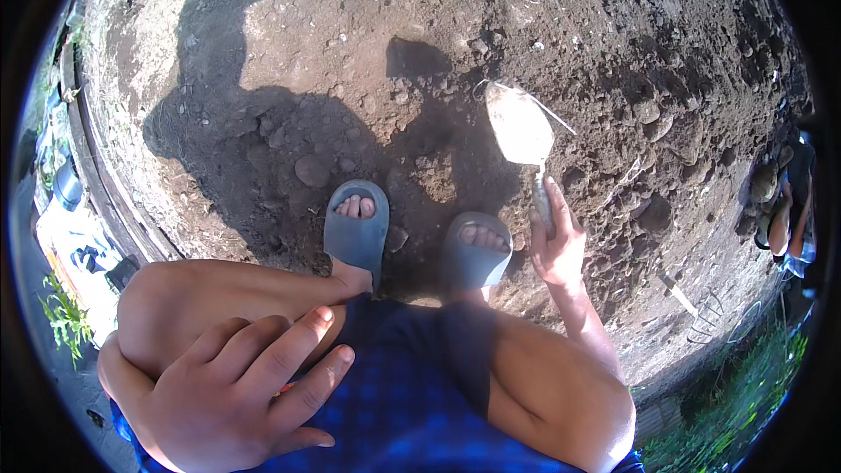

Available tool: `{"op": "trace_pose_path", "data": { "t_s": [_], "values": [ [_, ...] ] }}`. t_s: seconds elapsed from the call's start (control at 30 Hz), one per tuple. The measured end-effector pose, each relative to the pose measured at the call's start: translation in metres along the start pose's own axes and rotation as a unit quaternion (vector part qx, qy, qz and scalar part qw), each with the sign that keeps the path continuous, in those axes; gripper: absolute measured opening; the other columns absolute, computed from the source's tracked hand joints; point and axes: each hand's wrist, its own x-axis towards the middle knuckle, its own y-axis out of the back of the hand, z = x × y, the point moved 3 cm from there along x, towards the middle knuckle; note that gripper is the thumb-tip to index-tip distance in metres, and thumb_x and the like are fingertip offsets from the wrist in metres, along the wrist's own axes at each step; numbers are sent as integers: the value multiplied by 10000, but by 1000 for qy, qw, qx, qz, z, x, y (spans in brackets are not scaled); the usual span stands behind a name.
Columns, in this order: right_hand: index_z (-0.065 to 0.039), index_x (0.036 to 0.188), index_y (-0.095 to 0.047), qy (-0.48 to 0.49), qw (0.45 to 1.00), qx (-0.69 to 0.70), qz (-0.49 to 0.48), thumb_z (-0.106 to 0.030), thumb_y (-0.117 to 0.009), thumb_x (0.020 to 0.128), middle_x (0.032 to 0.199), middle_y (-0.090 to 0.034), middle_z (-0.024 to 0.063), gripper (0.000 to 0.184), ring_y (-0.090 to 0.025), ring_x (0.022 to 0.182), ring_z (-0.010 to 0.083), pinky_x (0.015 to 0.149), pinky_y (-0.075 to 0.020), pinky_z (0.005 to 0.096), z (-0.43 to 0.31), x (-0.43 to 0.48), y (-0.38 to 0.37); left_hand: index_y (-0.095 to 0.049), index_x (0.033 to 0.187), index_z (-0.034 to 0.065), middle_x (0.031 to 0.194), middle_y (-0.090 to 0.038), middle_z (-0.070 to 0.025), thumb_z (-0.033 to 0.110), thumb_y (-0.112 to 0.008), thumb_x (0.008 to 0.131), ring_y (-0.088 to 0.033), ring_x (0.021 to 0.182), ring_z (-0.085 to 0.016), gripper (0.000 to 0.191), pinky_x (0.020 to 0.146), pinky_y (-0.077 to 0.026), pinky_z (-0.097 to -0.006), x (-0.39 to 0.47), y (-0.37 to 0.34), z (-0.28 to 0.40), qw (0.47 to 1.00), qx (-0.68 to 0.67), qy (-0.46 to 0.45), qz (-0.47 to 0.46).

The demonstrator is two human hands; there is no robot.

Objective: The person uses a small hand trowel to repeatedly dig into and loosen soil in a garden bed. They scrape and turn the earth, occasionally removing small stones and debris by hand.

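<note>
My right hand (558, 243) is closed around the handle of a pointed trowel (520, 125). The trowel's blade shines brightly in the sun and points away from me, over or against the dark loose soil (427, 118); contact with the ground cannot be told. A thin pale strip (552, 115) lies along the blade's right edge. My left hand (230, 387) is raised near my bent left knee, back of the hand up, with its fingers apart and nothing visible in it. Between the hands are my feet in grey slide sandals (358, 230).
Stones and clods (312, 171) lie in the soil around my feet. Weathered boards (98, 164) edge the ground at left. At right is a light-coloured stick or tool handle (680, 294) by bent wires (706, 318). Another person's legs (782, 223) show at the far right, with grass (729, 401) below.
</note>
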Motion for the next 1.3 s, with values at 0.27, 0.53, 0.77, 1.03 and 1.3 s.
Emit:
{"op": "trace_pose_path", "data": {
  "t_s": [0.27, 0.53, 0.77, 1.03, 1.3],
  "values": [
    [-16, 1594, -409, -265, 934, 127, -204, -215, -593, 1069, 978, -768, 277, 592, -796, 892, 368, 797, -618, 421, -37, 15, -21, -703, 1331, 131, 1387, -625, -196, 659, -695, 807, -694, 1062, -325, 745, 875, -572, -444, -12, -10, 15, 999, -38, 0, -2],
    [-29, 1200, -542, -341, 881, 325, -24, -186, -604, 1095, 657, -569, -7, 198, -533, 486, 66, 424, -426, 243, -29, 52, -21, -709, 1322, 128, 1406, -615, -203, 656, -686, 814, -689, 1071, -323, 733, 874, -569, -426, -9, -10, 18, 1000, -3, -10, -14],
    [19, 1080, -575, -384, 817, 313, -294, -275, -663, 1058, 679, -628, 51, 307, -593, 473, 133, 424, -467, 310, -72, 31, -56, -717, 1306, 133, 1408, -616, -200, 654, -683, 814, -690, 1081, -322, 718, 872, -569, -423, -9, -10, 19, 1000, 10, -6, -1],
    [-50, 1101, -561, -466, 782, 411, 50, -350, -555, 1101, 727, -552, 20, 300, -544, 525, 118, 448, -463, 290, -10, 106, -39, -719, 1307, 139, 1412, -618, -190, 654, -691, 802, -689, 1064, -322, 722, 866, -566, -430, -15, -15, 25, 1000, 10, -8, 4],
    [-27, 1131, -582, -359, 810, 435, -159, -320, -569, 1090, 756, -620, 54, 296, -587, 532, 136, 435, -467, 298, -56, 65, -44, -723, 1300, 136, 1416, -616, -194, 649, -692, 806, -690, 1051, -326, 713, 857, -563, -428, -18, -17, 28, 1000, 8, -11, 20]
  ]
}}
